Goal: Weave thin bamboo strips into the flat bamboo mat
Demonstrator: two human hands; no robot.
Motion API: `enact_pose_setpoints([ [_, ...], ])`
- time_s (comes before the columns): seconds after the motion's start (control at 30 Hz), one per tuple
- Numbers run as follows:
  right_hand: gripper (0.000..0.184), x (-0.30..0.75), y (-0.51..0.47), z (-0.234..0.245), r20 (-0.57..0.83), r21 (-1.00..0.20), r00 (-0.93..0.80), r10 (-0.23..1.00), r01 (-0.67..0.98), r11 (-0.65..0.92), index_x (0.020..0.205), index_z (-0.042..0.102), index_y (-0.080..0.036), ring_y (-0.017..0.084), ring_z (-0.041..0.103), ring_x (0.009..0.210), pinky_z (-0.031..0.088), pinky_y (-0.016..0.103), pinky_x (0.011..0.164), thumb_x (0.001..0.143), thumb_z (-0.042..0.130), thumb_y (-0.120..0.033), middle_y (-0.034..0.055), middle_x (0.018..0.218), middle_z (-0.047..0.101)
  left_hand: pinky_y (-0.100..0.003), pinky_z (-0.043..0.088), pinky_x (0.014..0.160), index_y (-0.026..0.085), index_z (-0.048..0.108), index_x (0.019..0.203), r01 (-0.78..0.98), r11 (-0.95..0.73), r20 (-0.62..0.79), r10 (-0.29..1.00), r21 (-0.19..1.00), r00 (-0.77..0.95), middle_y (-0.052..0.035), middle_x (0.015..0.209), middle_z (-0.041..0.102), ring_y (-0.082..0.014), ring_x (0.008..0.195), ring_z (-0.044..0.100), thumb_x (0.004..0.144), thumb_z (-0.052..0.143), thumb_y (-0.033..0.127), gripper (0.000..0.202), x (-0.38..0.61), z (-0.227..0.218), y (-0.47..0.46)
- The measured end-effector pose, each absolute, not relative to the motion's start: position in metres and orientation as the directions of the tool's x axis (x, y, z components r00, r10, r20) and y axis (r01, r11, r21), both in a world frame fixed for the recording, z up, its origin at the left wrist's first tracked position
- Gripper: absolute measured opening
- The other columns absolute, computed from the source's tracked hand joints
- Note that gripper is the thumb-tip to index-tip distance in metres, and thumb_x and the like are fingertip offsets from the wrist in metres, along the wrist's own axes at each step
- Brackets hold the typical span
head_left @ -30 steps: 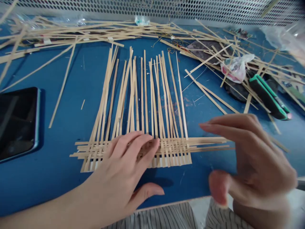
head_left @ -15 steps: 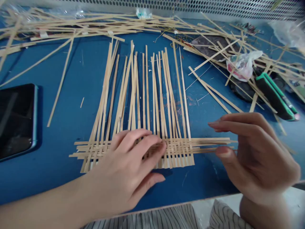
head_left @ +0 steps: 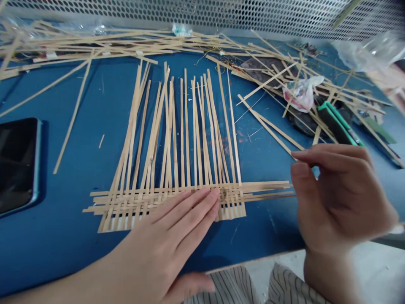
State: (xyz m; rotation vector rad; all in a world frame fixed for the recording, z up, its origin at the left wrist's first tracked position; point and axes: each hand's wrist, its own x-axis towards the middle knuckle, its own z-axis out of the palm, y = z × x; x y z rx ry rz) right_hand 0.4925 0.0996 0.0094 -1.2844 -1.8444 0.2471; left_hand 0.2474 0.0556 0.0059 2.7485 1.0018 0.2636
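Blue table (head_left: 79,236): woven strips (head_left: 177,169), loose strips (head_left: 95,42), phone (head_left: 15,164), cutter (head_left: 337,122).

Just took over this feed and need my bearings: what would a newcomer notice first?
A fan of pale strips mid-table, crossed by a woven band at its near end, where the left hand lies flat. At right the right hand hovers over the blue table, thumb and forefinger close together; whether they pinch a strip is unclear. A dark phone lies at the left edge, loose strips heap along the far side.
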Motion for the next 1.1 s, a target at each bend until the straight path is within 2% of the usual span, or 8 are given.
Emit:
enact_pose_setpoints([
  [0.13, 0.022, 0.486, 0.108, 0.013, 0.687, -0.542, 0.028, 0.726, 0.687, 0.485, 0.097, 0.064, -0.024, 0.02, 0.056, 0.081, 0.046, 0.037, 0.066, 0.078, 0.063, -0.012, 0.0056, 0.089, 0.058, -0.034, 0.018, 0.114, 0.008, 0.028, 0.142, 0.59, -0.792, 0.104, 0.607, 0.155, 0.788, -0.0099, 0.151, 0.026, -0.0243, 0.14, 0.022, 0.088, 0.04, 0.058, 0.074, 0.25, 0.004, 0.052],
  [0.3, 0.027, 0.485, 0.11, 0.011, 0.547, -0.349, -0.379, 0.747, 0.708, 0.614, 0.104, 0.06, -0.015, 0.024, 0.058, 0.096, 0.047, 0.042, 0.084, 0.078, 0.065, -0.013, 0.0114, 0.099, 0.061, -0.035, 0.032, 0.108, 0.01, 0.037, 0.138, 0.568, -0.818, 0.13, 0.576, 0.097, 0.807, -0.0089, 0.147, 0.035, -0.0259, 0.136, 0.032, 0.088, 0.048, 0.051, 0.066, 0.248, 0.011, 0.041],
  [0.43, 0.025, 0.48, 0.105, 0.009, 0.405, -0.273, -0.554, 0.728, 0.686, 0.674, 0.107, 0.062, -0.014, 0.025, 0.055, 0.101, 0.047, 0.043, 0.086, 0.082, 0.061, -0.015, 0.0132, 0.107, 0.06, -0.034, 0.025, 0.112, 0.013, 0.045, 0.133, 0.616, -0.782, 0.189, 0.621, 0.092, 0.76, -0.0052, 0.144, 0.041, -0.0224, 0.135, 0.033, 0.091, 0.048, 0.043, 0.052, 0.235, 0.015, 0.03],
  [0.57, 0.027, 0.491, 0.093, 0.006, 0.426, -0.201, -0.514, 0.745, 0.749, 0.631, 0.108, 0.064, -0.017, 0.027, 0.054, 0.103, 0.047, 0.046, 0.087, 0.081, 0.063, -0.015, 0.0116, 0.111, 0.062, -0.04, 0.021, 0.114, 0.008, 0.039, 0.137, 0.756, -0.653, 0.281, 0.735, 0.045, 0.618, -0.0099, 0.144, 0.042, -0.0262, 0.135, 0.032, 0.088, 0.052, 0.038, 0.059, 0.201, 0.006, 0.027],
  [0.63, 0.028, 0.504, 0.086, 0.003, 0.475, -0.18, -0.424, 0.771, 0.811, 0.557, 0.107, 0.065, -0.019, 0.026, 0.055, 0.103, 0.046, 0.046, 0.09, 0.08, 0.063, -0.014, 0.0101, 0.112, 0.062, -0.042, 0.023, 0.113, 0.012, 0.03, 0.142, 0.829, -0.559, 0.324, 0.787, 0.012, 0.525, -0.0083, 0.145, 0.04, -0.0276, 0.134, 0.035, 0.087, 0.051, 0.04, 0.065, 0.178, -0.004, 0.027],
  [0.87, 0.024, 0.531, 0.075, -0.01, 0.433, -0.324, -0.258, 0.864, 0.85, 0.415, 0.105, 0.068, -0.026, 0.022, 0.058, 0.1, 0.047, 0.043, 0.089, 0.084, 0.06, -0.018, 0.0053, 0.111, 0.065, -0.051, 0.029, 0.109, 0.031, 0.011, 0.147, 0.931, -0.322, 0.135, 0.944, 0.173, 0.301, 0.0032, 0.151, 0.028, -0.0343, 0.129, 0.04, 0.088, 0.037, 0.053, 0.069, 0.145, -0.024, 0.018],
  [1.0, 0.019, 0.528, 0.074, -0.012, 0.381, -0.402, -0.192, 0.904, 0.846, 0.35, 0.101, 0.07, -0.025, 0.023, 0.059, 0.099, 0.046, 0.045, 0.089, 0.086, 0.058, -0.022, 0.0062, 0.11, 0.065, -0.056, 0.019, 0.112, 0.027, 0.014, 0.147, 0.931, -0.337, 0.181, 0.933, 0.144, 0.31, -0.0025, 0.147, 0.036, -0.0365, 0.134, 0.032, 0.086, 0.042, 0.056, 0.074, 0.152, -0.02, 0.017],
  [1.1, 0.017, 0.526, 0.076, -0.01, 0.324, -0.449, -0.15, 0.934, 0.845, 0.292, 0.095, 0.07, -0.025, 0.023, 0.059, 0.102, 0.043, 0.046, 0.093, 0.087, 0.056, -0.028, 0.0056, 0.108, 0.066, -0.054, 0.028, 0.107, 0.022, 0.016, 0.147, 0.925, -0.356, 0.173, 0.928, 0.136, 0.331, -0.007, 0.146, 0.038, -0.0344, 0.134, 0.032, 0.087, 0.042, 0.057, 0.074, 0.152, -0.019, 0.018],
])
